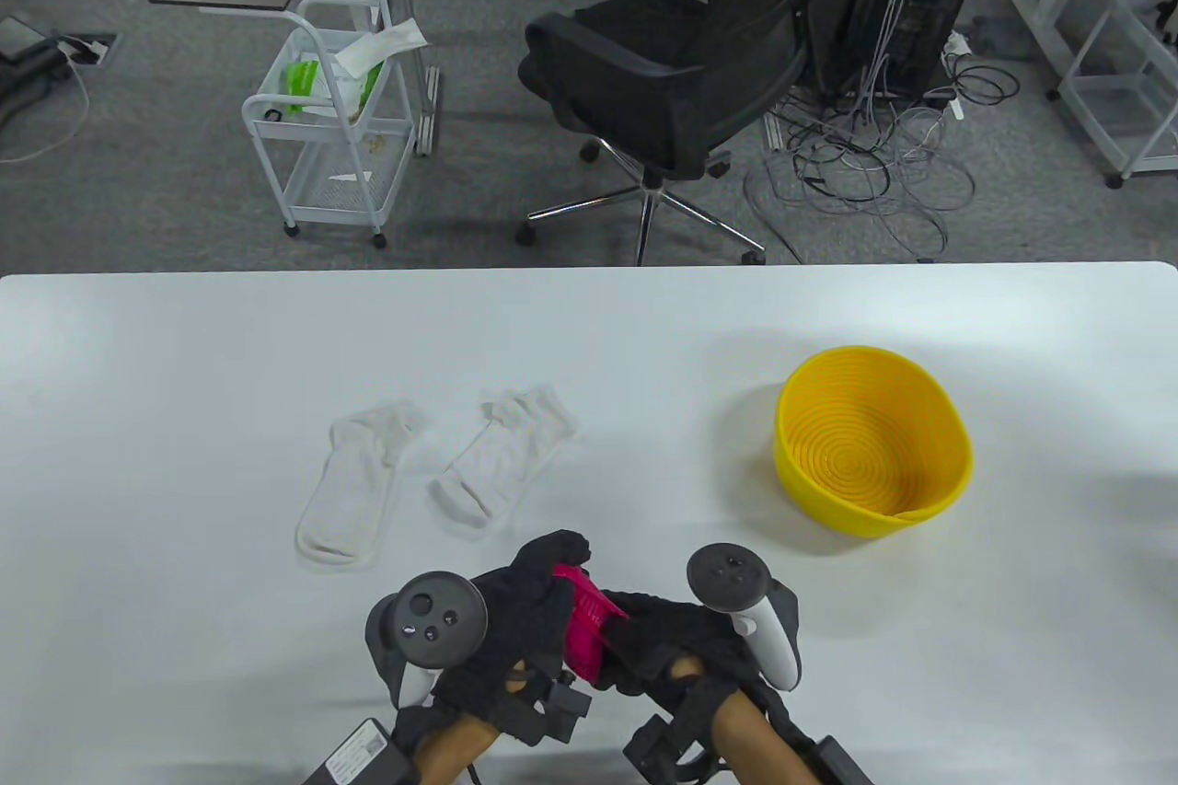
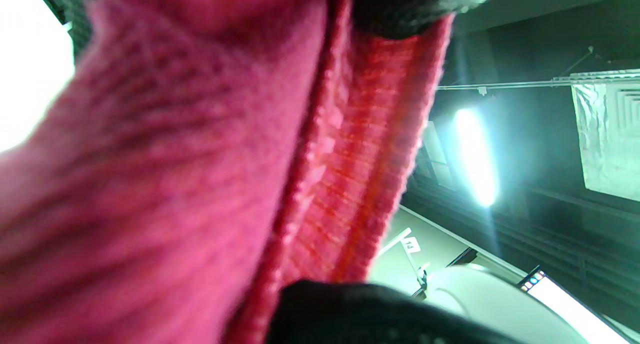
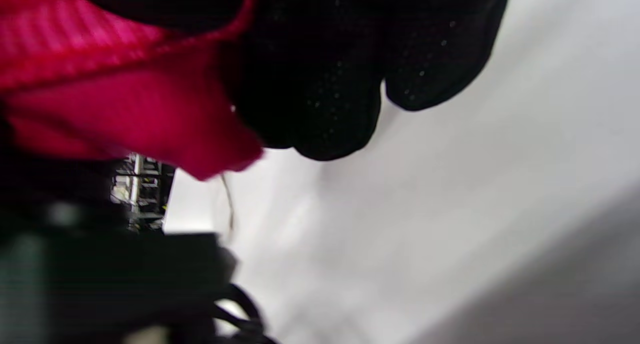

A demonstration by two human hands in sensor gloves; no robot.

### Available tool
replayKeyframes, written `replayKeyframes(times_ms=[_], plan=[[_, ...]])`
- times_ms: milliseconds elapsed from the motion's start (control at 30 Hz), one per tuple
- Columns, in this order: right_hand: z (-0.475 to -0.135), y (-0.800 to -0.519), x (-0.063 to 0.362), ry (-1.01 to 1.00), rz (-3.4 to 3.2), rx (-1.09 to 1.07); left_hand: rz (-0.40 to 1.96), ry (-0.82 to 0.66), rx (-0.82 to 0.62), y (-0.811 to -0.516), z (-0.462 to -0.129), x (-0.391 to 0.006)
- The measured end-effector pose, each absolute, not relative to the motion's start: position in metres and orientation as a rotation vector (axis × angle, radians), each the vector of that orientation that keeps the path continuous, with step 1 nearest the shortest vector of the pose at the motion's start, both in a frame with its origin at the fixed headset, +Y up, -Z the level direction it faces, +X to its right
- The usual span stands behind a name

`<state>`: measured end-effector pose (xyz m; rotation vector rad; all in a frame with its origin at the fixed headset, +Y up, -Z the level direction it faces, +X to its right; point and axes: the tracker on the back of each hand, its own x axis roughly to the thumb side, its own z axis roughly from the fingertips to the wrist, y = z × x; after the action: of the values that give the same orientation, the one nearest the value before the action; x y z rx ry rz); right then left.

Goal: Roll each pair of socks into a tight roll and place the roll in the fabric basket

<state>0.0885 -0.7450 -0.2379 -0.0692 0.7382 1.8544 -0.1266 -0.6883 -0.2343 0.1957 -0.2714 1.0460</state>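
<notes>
Socks lead: two white ribbed ones lie flat and apart on the smooth white table (image 1: 184, 380), the left white sock (image 1: 354, 481) beside the right white sock (image 1: 506, 458), neither rolled. Near the front edge the left hand (image 1: 515, 629) and right hand (image 1: 681, 638), both in black gloves, curl their fingers round a bunched pink knit sock (image 1: 584, 629) held between them. Further right stands the yellow basket (image 1: 872, 454), round, ridged in concentric rings, holding nothing. Beyond the table, grey carpet carries a white wire cart (image 1: 322, 132), a black mesh office chair (image 1: 681, 76) and tangled cables (image 1: 865, 159). No legible writing shows, save a tiny "14" tag (image 2: 410, 244) in the left wrist view.
</notes>
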Motion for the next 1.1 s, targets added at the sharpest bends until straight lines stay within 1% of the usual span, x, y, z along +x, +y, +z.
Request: replayKeyframes(times_ms=[33, 100, 133, 200, 267, 333, 367, 433, 500, 533, 567, 600, 667, 700, 733, 767, 800, 867, 900, 967, 1033, 1100], plan=[[-0.239, -0.743, 0.093, 0.703, 1.837, -0.086, 1.057, -0.237, 0.165, -0.691, -0.235, -0.129], [-0.24, -0.739, 0.1, 0.658, 1.761, -0.105, 1.093, -0.208, 0.149, -0.695, -0.239, -0.132], [-0.24, -0.735, 0.103, 0.621, 1.725, -0.106, 1.089, -0.189, 0.112, -0.697, -0.241, -0.133], [-0.24, -0.73, 0.107, 0.578, 1.707, -0.074, 1.131, -0.171, 0.088, -0.702, -0.245, -0.136], [-0.24, -0.725, 0.108, 0.545, 1.691, -0.006, 1.11, -0.154, 0.062, -0.705, -0.246, -0.138], [-0.24, -0.721, 0.108, 0.527, 1.711, 0.041, 1.076, -0.129, 0.091, -0.706, -0.248, -0.141], [-0.239, -0.718, 0.106, 0.541, 1.692, 0.093, 1.051, -0.091, 0.067, -0.707, -0.25, -0.145], [-0.238, -0.716, 0.104, 0.548, 1.705, 0.139, 1.074, -0.058, 0.022, -0.709, -0.252, -0.151], [-0.237, -0.712, 0.102, 0.527, 1.742, 0.196, 1.109, -0.025, 0.037, -0.711, -0.254, -0.157], [-0.237, -0.711, 0.1, 0.538, 1.748, 0.226, 1.107, -0.007, 0.002, -0.711, -0.254, -0.161], [-0.237, -0.71, 0.099, 0.552, 1.743, 0.258, 1.119, 0.003, 0.007, -0.711, -0.255, -0.163], [-0.236, -0.709, 0.097, 0.571, 1.73, 0.285, 1.147, -0.008, 0.003, -0.71, -0.257, -0.163], [-0.235, -0.71, 0.093, 0.6, 1.729, 0.325, 1.183, -0.033, -0.079, -0.712, -0.259, -0.163], [-0.235, -0.711, 0.092, 0.635, 1.729, 0.359, 1.229, -0.07, -0.075, -0.713, -0.26, -0.162], [-0.235, -0.712, 0.092, 0.643, 1.731, 0.363, 1.27, -0.158, -0.077, -0.711, -0.262, -0.16], [-0.236, -0.712, 0.092, 0.647, 1.719, 0.364, 1.293, -0.279, -0.105, -0.71, -0.265, -0.158], [-0.236, -0.711, 0.093, 0.661, 1.693, 0.377, 1.283, -0.373, -0.178, -0.708, -0.267, -0.156], [-0.237, -0.712, 0.096, 0.656, 1.695, 0.387, 1.251, -0.458, -0.248, -0.706, -0.269, -0.156], [-0.238, -0.713, 0.097, 0.64, 1.719, 0.381, 1.211, -0.455, -0.254, -0.704, -0.27, -0.158], [-0.238, -0.714, 0.097, 0.642, 1.754, 0.375, 1.213, -0.48, -0.295, -0.703, -0.272, -0.159], [-0.24, -0.715, 0.098, 0.619, 1.795, 0.336, 1.237, -0.504, -0.321, -0.703, -0.273, -0.16], [-0.243, -0.717, 0.104, 0.578, 1.832, 0.267, 1.237, -0.554, -0.384, -0.701, -0.274, -0.162]])
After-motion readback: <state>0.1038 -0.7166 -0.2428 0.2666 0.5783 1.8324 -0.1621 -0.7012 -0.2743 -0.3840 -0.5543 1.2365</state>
